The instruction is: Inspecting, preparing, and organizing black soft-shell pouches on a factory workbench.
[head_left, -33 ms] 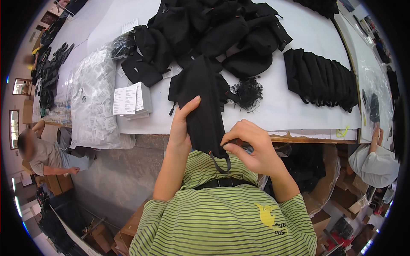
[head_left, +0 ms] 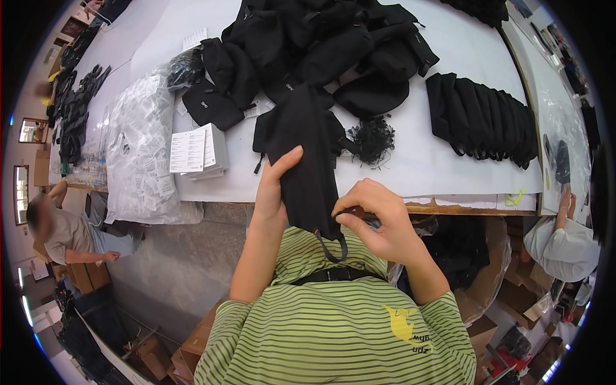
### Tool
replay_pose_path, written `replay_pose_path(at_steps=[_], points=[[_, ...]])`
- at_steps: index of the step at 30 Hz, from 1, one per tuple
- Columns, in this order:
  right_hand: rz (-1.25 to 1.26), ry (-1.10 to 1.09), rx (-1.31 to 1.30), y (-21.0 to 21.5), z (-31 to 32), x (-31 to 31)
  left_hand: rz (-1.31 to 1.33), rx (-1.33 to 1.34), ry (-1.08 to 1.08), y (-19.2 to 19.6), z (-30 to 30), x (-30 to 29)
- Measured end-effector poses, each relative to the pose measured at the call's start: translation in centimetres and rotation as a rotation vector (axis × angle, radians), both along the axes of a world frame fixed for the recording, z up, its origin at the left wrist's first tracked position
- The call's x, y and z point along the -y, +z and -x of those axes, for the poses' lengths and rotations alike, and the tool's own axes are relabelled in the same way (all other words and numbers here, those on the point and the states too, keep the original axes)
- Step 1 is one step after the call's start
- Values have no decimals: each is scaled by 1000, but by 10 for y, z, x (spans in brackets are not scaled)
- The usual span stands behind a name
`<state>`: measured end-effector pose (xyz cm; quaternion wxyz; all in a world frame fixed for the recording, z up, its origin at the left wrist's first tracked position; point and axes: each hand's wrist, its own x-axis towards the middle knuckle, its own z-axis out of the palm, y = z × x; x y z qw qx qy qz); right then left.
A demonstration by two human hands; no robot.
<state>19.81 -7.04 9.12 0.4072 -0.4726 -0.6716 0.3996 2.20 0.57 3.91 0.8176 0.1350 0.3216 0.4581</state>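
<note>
A black fabric pouch is held up in front of me at the table's near edge. My left hand grips its left side, with the thumb lying on the front and the other fingers hidden behind. At the lower right edge, my right hand pinches a small black tab, which looks like a zipper pull. A black webbing loop hangs from the pouch's lower end, beside a small orange tag. Behind the held pouch lies another black pouch on the table.
Many black pouches are heaped on the white table. A row of pouches stands right; left are a stack of white cards and a clear bag of labels. Black cord bits lie centre. Other people are at both sides.
</note>
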Motion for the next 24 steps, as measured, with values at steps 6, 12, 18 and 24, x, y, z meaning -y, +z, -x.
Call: replay_pose_path(at_steps=[6, 12, 18, 24], points=[[5, 18, 0, 3, -2, -3, 37, 56, -26, -6, 0, 0], [26, 87, -35, 1, -10, -4, 39, 74, -11, -6, -6, -2], [61, 61, -118, -2, -20, 2, 105, -35, 21, -11, -4, -3], [-137, -1084, -46, -87, -182, 12, 138, -19, 116, -25, 19, -1]])
